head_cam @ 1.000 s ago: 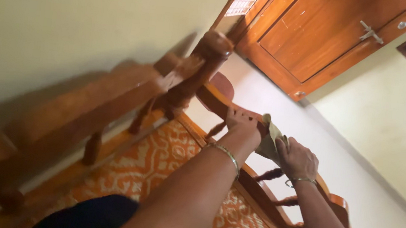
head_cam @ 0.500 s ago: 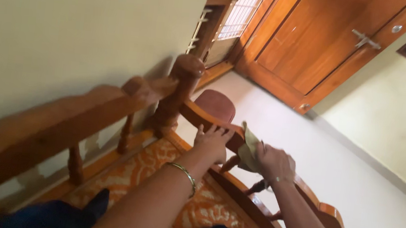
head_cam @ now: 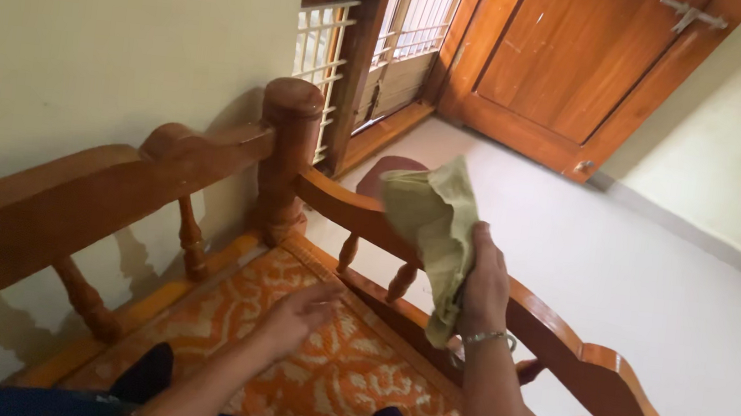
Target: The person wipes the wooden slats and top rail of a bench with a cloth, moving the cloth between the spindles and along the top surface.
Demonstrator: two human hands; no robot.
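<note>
Right hand (head_cam: 484, 284) — grip closed on a pale green cloth (head_cam: 434, 228), fingers wrapped round its bunched edge; the cloth hangs crumpled in front of the wooden armrest (head_cam: 576, 349), raised just above the rail, contact with the wood not clear. Bangle on that wrist. Left hand (head_cam: 299, 315) — open, holding nothing, fingers loosely spread, resting on the orange patterned seat cushion (head_cam: 325, 378) near the armrest spindles. Turned corner post (head_cam: 287, 158) joins armrest to backrest (head_cam: 68, 204). Beyond: pale floor (head_cam: 656, 284), wooden door (head_cam: 578, 65), barred window (head_cam: 409, 19).
</note>
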